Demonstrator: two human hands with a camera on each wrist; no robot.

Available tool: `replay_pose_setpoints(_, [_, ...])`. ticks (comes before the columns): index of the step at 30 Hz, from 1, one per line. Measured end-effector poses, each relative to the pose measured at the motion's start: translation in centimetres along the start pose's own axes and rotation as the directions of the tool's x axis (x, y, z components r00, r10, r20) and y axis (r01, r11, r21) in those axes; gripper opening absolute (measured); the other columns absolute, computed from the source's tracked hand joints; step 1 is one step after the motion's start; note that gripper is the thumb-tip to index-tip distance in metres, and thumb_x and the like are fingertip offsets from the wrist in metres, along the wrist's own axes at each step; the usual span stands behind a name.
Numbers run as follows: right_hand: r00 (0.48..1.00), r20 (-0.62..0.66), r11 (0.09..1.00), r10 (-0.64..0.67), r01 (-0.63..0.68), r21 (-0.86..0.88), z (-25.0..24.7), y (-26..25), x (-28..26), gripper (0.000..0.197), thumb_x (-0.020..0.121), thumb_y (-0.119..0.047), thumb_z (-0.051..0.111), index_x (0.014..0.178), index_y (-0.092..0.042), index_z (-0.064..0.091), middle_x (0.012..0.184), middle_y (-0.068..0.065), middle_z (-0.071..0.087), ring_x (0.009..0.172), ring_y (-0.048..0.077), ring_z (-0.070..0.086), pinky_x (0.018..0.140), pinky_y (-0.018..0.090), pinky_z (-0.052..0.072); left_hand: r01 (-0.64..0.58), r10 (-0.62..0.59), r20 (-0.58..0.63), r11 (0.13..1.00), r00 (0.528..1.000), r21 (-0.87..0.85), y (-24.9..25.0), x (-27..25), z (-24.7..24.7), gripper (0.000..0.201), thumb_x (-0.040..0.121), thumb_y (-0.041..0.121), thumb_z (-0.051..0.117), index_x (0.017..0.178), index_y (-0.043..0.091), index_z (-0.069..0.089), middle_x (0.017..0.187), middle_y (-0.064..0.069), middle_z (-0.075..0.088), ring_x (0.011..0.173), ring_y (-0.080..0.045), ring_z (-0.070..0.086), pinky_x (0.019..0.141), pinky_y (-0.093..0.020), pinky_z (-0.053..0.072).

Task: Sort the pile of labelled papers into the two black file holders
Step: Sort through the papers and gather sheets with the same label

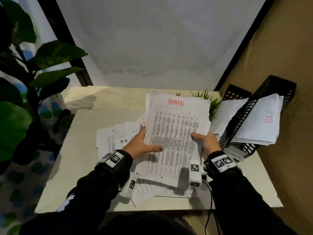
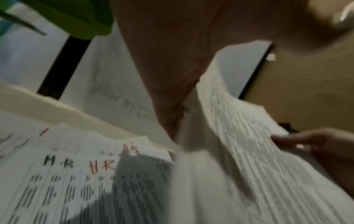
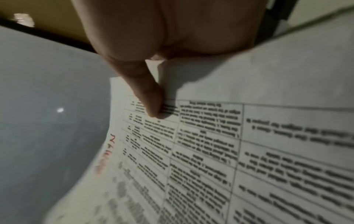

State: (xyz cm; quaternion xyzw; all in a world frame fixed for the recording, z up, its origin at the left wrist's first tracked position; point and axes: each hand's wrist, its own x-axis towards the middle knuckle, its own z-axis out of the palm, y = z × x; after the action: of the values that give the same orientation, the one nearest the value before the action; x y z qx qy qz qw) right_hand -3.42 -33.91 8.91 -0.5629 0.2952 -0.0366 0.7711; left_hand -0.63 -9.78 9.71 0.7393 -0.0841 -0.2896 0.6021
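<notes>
The sheet (image 1: 176, 133) held up is thin matt paper, creased and a little wavy, printed with a black table and marked in red ink; its edges look soft and worn. The loose papers (image 1: 122, 138) beneath it are the same dull white stock. The tabletop (image 1: 81, 167) is a smooth, pale cream board with a faint sheen. The file holder (image 1: 250, 116) is black perforated mesh with a matt finish; metal or plastic cannot be told. The sleeves (image 1: 94, 189) are dark matt cloth. The big plant leaves (image 1: 57, 53) look smooth and slightly glossy. The side wall (image 1: 288, 48) has a rough, grainy tan surface.
</notes>
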Motion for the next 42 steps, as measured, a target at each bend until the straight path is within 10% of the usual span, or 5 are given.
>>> replay_pose_setpoints(6, [0.974, -0.014, 0.956, -0.224, 0.217, -0.195, -0.1, -2.8, -1.0, 0.031, 0.07, 0.01, 0.068, 0.084, -0.017, 0.064, 0.091, 0.005, 0.068, 0.097, 0.033, 0.063, 0.089, 0.044, 0.051, -0.234, 0.209, -0.39, 0.972, 0.897, -0.017, 3.3, 0.9, 0.9, 0.026, 0.084, 0.006, 0.065, 0.11, 0.012, 0.062, 0.101, 0.001, 0.069, 0.093, -0.005, 0.066, 0.087, -0.023, 0.054])
replay_pose_setpoints(25, [0.997, -0.069, 0.965, -0.033, 0.013, -0.263, -1.9, 2.7, -2.7, 0.025, 0.082, 0.008, 0.056, 0.105, 0.001, 0.062, 0.096, 0.007, 0.064, 0.09, 0.025, 0.061, 0.06, 0.011, 0.047, 0.131, -0.152, -0.431, 0.988, 0.89, -0.077, -1.1, 3.8, 5.5, 0.013, 0.084, 0.024, 0.067, 0.092, 0.014, 0.062, 0.103, -0.014, 0.07, 0.082, -0.021, 0.065, 0.073, -0.027, 0.051])
replay_pose_setpoints(32, [0.8, -0.599, 0.993, -0.031, 0.096, 0.076, -10.4, -0.8, -2.2, 0.041, 0.082, 0.011, 0.043, 0.118, -0.008, 0.05, 0.08, 0.01, 0.06, 0.057, 0.018, 0.056, 0.046, 0.022, 0.047, -0.043, 0.029, -0.425, 0.999, 0.905, -0.023, 4.3, 3.4, 4.8, 0.023, 0.081, 0.025, 0.068, 0.091, 0.006, 0.061, 0.083, -0.011, 0.063, 0.081, -0.028, 0.06, 0.068, -0.028, 0.049])
replay_pose_setpoints(37, [0.759, -0.643, 0.947, 0.102, 0.123, 0.296, -15.9, -4.2, -0.9, 0.083, 0.071, -0.032, 0.074, 0.142, -0.019, 0.032, 0.115, 0.007, 0.057, 0.095, 0.023, 0.06, 0.086, 0.043, 0.052, -0.147, 0.163, -0.363, 0.986, 0.917, 0.071, 10.6, 3.0, 6.8, 0.027, 0.084, 0.012, 0.063, 0.059, 0.015, 0.053, 0.059, -0.006, 0.048, 0.055, -0.017, 0.043, 0.058, -0.026, 0.037])
replay_pose_setpoints(42, [0.789, -0.613, 0.998, -0.046, 0.06, 0.003, -15.7, -7.2, 0.3, 0.037, 0.066, -0.034, 0.08, 0.092, -0.012, 0.067, 0.089, 0.006, 0.068, 0.076, 0.019, 0.063, 0.068, 0.031, 0.052, -0.236, 0.318, -0.236, 0.918, 0.918, 0.319, 15.7, 3.5, 11.3, 0.039, 0.083, 0.009, 0.059, 0.049, 0.016, 0.041, 0.05, 0.0, 0.041, 0.047, -0.016, 0.037, 0.044, -0.02, 0.029])
